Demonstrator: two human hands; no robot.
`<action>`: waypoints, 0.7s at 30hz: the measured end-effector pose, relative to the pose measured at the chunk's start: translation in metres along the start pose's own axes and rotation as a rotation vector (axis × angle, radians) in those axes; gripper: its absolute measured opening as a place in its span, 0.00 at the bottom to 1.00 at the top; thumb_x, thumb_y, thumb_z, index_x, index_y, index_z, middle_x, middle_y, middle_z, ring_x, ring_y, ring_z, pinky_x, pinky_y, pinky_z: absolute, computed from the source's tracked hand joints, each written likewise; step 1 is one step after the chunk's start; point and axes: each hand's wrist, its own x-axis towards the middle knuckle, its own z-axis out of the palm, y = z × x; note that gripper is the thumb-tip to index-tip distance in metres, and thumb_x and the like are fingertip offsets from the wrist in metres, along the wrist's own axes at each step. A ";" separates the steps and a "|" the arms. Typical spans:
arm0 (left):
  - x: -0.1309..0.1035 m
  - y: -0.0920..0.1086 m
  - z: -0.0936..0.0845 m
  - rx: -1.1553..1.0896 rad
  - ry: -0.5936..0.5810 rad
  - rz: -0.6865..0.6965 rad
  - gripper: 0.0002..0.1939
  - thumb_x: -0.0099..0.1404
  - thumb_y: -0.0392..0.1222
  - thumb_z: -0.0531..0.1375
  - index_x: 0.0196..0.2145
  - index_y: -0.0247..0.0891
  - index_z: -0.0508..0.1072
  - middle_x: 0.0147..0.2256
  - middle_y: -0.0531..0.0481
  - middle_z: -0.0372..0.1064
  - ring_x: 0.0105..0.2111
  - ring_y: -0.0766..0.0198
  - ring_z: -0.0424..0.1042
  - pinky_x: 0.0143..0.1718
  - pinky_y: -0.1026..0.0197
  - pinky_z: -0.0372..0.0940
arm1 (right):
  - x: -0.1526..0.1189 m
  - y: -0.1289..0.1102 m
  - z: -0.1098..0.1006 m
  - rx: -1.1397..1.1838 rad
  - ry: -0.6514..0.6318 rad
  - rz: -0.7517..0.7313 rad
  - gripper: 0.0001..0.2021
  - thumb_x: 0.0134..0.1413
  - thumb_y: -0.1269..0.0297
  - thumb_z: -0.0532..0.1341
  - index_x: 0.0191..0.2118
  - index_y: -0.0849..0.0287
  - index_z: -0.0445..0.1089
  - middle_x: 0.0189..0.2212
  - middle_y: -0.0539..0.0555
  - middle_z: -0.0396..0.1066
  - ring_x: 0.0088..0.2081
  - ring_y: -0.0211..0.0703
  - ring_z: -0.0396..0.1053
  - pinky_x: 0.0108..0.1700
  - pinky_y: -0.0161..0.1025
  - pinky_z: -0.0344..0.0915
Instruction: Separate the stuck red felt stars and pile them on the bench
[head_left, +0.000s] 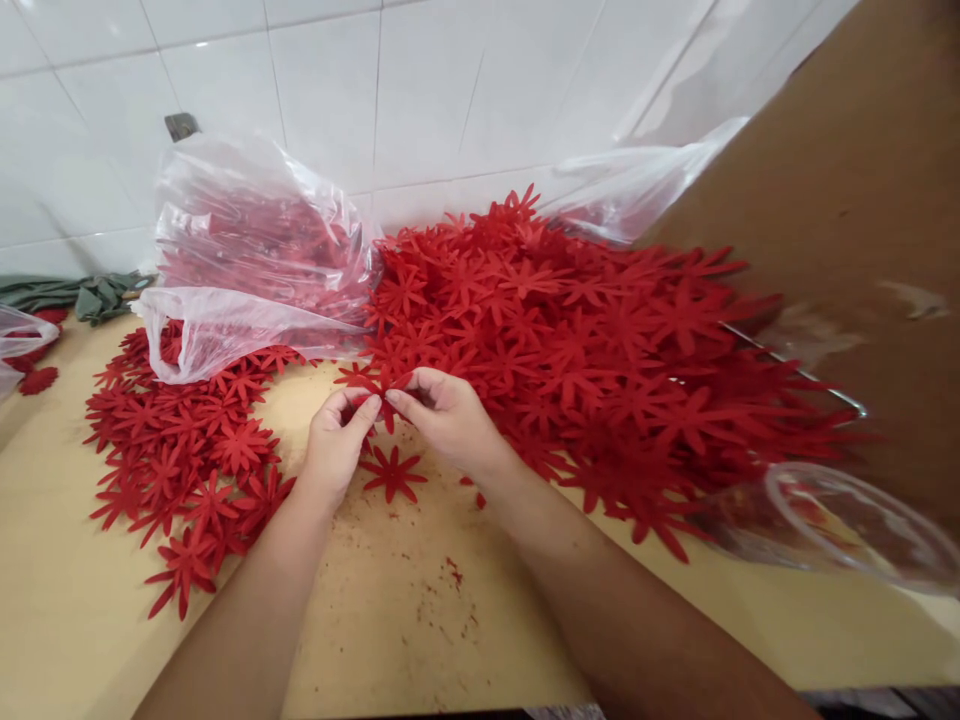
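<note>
Between my two hands is a red flower-shaped cutout with narrow petals, raised over the table. My left hand pinches its left side with thumb and fingers. On the other side my right hand grips it, the thumb near its middle. Just below lies a single red cutout of the same kind. A tall heap of red cutouts spreads to the right of my hands, and a lower pile lies to the left.
A clear plastic bag of red pieces rests against the tiled wall. A brown board stands at the right, near a transparent plastic container. Green cloth-like material lies far left. Red scraps dot the yellowish table.
</note>
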 end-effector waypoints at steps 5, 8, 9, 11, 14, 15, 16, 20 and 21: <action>-0.001 0.001 0.002 -0.057 -0.060 0.025 0.10 0.47 0.42 0.64 0.26 0.35 0.70 0.25 0.55 0.67 0.25 0.73 0.63 0.31 0.68 0.58 | -0.003 -0.005 -0.002 -0.244 0.052 -0.004 0.12 0.46 0.60 0.59 0.19 0.59 0.59 0.16 0.47 0.60 0.19 0.31 0.55 0.22 0.33 0.53; 0.001 -0.002 0.001 -0.074 -0.035 0.007 0.11 0.47 0.44 0.65 0.25 0.36 0.69 0.24 0.55 0.66 0.24 0.73 0.61 0.28 0.68 0.57 | -0.004 -0.005 0.000 -0.240 0.024 -0.003 0.14 0.49 0.58 0.57 0.20 0.59 0.59 0.16 0.46 0.58 0.20 0.31 0.53 0.23 0.33 0.52; 0.002 -0.002 0.001 -0.073 -0.019 -0.002 0.11 0.47 0.44 0.64 0.24 0.36 0.68 0.23 0.56 0.65 0.23 0.73 0.60 0.27 0.68 0.57 | -0.003 -0.003 0.000 -0.201 -0.007 0.013 0.14 0.49 0.57 0.56 0.21 0.59 0.59 0.16 0.46 0.58 0.20 0.31 0.54 0.24 0.33 0.53; 0.004 -0.004 -0.001 -0.057 0.011 -0.007 0.11 0.49 0.45 0.63 0.24 0.36 0.67 0.21 0.57 0.64 0.21 0.73 0.59 0.26 0.68 0.56 | -0.003 -0.001 0.002 -0.095 -0.083 0.056 0.12 0.47 0.56 0.58 0.24 0.60 0.62 0.19 0.47 0.62 0.22 0.32 0.57 0.26 0.34 0.56; 0.005 -0.006 -0.002 -0.009 0.038 0.038 0.11 0.51 0.44 0.62 0.23 0.36 0.64 0.20 0.57 0.61 0.21 0.73 0.58 0.25 0.68 0.54 | -0.003 0.002 0.005 0.024 -0.149 0.085 0.11 0.42 0.57 0.61 0.28 0.60 0.65 0.24 0.49 0.66 0.25 0.33 0.61 0.29 0.34 0.59; 0.005 -0.006 -0.002 0.010 0.040 0.061 0.10 0.52 0.44 0.61 0.23 0.36 0.64 0.20 0.58 0.60 0.21 0.74 0.57 0.25 0.68 0.54 | -0.003 0.002 0.006 0.040 -0.140 0.084 0.10 0.42 0.57 0.61 0.27 0.60 0.65 0.23 0.49 0.66 0.25 0.33 0.60 0.29 0.34 0.59; 0.005 -0.006 -0.002 0.026 0.043 0.082 0.10 0.52 0.43 0.61 0.22 0.36 0.64 0.20 0.58 0.59 0.21 0.74 0.56 0.24 0.68 0.54 | -0.003 0.002 0.007 0.045 -0.119 0.083 0.10 0.43 0.57 0.61 0.26 0.60 0.65 0.22 0.48 0.65 0.24 0.33 0.60 0.29 0.34 0.59; 0.002 -0.003 0.000 0.011 0.069 0.114 0.13 0.51 0.43 0.63 0.19 0.36 0.62 0.18 0.59 0.56 0.21 0.74 0.54 0.26 0.68 0.53 | -0.006 0.000 0.008 -0.007 -0.047 0.070 0.12 0.44 0.56 0.59 0.22 0.59 0.61 0.17 0.46 0.59 0.21 0.31 0.55 0.25 0.33 0.56; 0.002 -0.002 0.000 -0.008 0.066 0.110 0.13 0.50 0.44 0.63 0.19 0.36 0.62 0.18 0.59 0.56 0.21 0.74 0.54 0.26 0.68 0.54 | -0.006 0.000 0.008 -0.038 -0.041 0.056 0.13 0.45 0.55 0.59 0.21 0.59 0.59 0.16 0.45 0.57 0.20 0.30 0.53 0.24 0.33 0.54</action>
